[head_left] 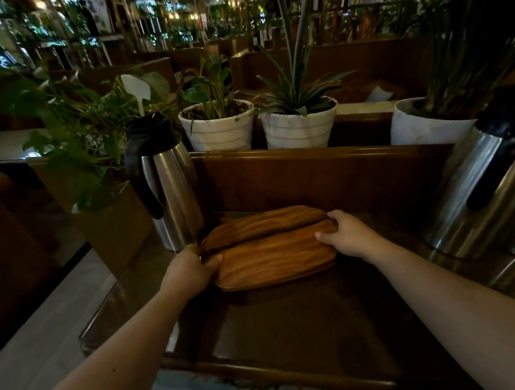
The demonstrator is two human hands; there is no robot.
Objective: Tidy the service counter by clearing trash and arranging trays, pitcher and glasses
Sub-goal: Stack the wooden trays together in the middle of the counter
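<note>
Two brown wooden trays sit stacked on the dark wooden counter, the upper one shifted slightly back. My left hand grips the stack's left end, thumb on top. My right hand grips its right end. A steel pitcher with a black lid and handle stands just left of the trays, close to my left hand. No glasses or trash are visible.
Two larger steel flasks stand at the counter's right side. White plant pots line the ledge behind the counter's back wall. A leafy plant overhangs the left. The floor drops away on the left.
</note>
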